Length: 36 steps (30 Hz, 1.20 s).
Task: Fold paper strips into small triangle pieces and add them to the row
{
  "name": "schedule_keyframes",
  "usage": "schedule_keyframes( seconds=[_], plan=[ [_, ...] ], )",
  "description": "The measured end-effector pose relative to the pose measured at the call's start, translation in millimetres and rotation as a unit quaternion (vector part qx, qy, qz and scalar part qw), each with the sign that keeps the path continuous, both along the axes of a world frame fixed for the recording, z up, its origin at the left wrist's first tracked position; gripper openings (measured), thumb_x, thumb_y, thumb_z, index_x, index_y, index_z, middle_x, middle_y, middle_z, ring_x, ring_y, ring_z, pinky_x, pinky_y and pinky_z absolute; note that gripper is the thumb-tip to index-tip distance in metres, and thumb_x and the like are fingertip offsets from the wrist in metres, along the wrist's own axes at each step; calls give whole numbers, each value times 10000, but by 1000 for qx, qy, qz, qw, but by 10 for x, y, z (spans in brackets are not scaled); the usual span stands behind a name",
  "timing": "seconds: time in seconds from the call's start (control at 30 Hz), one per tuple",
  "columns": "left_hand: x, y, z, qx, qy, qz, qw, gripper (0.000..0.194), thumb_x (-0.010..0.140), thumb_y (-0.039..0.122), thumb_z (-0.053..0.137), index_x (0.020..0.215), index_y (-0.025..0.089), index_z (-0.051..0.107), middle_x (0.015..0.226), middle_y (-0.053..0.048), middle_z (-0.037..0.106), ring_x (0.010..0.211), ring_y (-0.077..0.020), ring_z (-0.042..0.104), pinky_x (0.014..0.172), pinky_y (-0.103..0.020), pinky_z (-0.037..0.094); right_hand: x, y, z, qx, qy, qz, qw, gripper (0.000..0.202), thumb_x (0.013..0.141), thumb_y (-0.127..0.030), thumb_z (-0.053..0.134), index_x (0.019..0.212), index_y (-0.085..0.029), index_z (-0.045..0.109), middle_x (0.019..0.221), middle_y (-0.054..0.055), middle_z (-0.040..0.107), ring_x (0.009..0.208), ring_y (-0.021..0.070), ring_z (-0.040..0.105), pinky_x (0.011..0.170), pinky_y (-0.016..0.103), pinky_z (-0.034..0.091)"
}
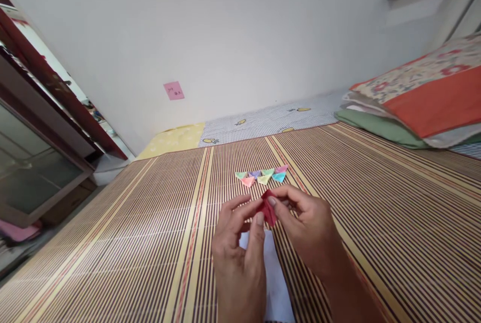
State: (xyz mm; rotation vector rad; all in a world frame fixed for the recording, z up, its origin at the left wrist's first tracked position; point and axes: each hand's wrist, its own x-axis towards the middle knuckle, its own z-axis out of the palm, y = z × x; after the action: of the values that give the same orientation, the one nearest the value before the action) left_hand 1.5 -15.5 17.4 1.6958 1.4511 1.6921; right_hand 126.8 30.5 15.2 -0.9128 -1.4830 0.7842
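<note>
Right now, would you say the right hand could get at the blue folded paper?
Probably yes: the blue folded paper lies beyond the right hand with nothing visible between, though it is holding red paper.

Red paper [269, 212] is being held by the left hand [239, 248] and right hand [307, 222]. White paper [277, 278] is being partly hidden by the left hand. Paper triangles [265, 179] are being supported by the striped mat [143, 232].

The red paper [268, 214] looks matt, the mat [128, 243] ribbed.

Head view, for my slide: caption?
Both hands hold folded red paper near multicoloured paper triangles on a brown-striped mat.
</note>
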Motion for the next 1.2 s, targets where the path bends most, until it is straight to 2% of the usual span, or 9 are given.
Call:
schedule_keyframes(
  seconds=[0.1,0.23,0.33,0.47,0.57,0.7,0.9,1.1,1.2],
  plan=[
    [-98,-2,26,11,63,-8,998,322,951,115,626,1157,329,751,1241,-65,676,1113,-230,693,826,-364,646,57,-5,15,-42,-30,71,996,166,942,-186,585,820,-187,697,657,-17,676,574,132,624,520,228,489],
    [-215,-9,51,-17,101,-108,989,532,907,16,613,1288,380,688,1321,-57,659,1187,-238,660,896,-398,628,110,-11,25,-71,-47,152,985,184,904,-116,566,845,-185,727,709,-12,708,635,133,645,577,237,502],
    [-253,-11,73,-47,121,-164,978,536,871,-28,605,1203,371,740,1334,-56,672,1158,-234,671,877,-378,621,138,-14,17,-88,-56,187,977,208,878,-91,556,828,-184,736,739,-4,707,658,132,632,578,238,484],
    [-238,19,63,-56,77,-153,984,380,857,-10,625,1009,306,772,1177,-52,729,1017,-204,711,785,-322,600,149,-4,-19,-131,-10,239,962,168,885,-108,554,864,-181,704,754,0,695,696,145,663,601,249,516],
    [-220,43,28,-65,28,-129,989,263,875,33,631,913,267,747,1055,-40,734,930,-186,705,768,-317,582,146,12,-42,-135,33,217,966,84,895,-148,615,950,-190,664,826,14,720,781,166,708,668,273,572],
    [-205,48,-3,-92,-23,-91,991,179,885,80,645,865,238,727,906,-29,715,805,-176,673,733,-321,567,153,24,-41,-114,33,177,977,51,948,-205,610,971,-196,655,833,18,716,764,155,692,658,262,573],
    [-167,40,-11,-58,-32,-23,998,119,907,163,680,864,253,744,965,-31,704,885,-190,677,755,-326,554,141,-7,-8,-79,21,177,981,89,955,-250,651,967,-199,722,852,19,722,776,168,684,695,289,569],
    [-165,33,-1,-120,-109,-72,984,90,931,223,676,862,224,733,790,-3,682,703,-145,634,622,-257,498,93,-55,66,-32,-28,140,989,165,979,-199,591,906,-196,739,745,-17,684,681,138,622,610,254,480],
    [-172,30,14,-128,-147,-91,977,92,923,227,686,844,210,730,784,-1,684,687,-132,634,578,-233,471,73,-64,94,-25,-49,127,990,200,985,-189,564,846,-195,707,718,-24,660,649,134,593,583,255,449]
  ],
)
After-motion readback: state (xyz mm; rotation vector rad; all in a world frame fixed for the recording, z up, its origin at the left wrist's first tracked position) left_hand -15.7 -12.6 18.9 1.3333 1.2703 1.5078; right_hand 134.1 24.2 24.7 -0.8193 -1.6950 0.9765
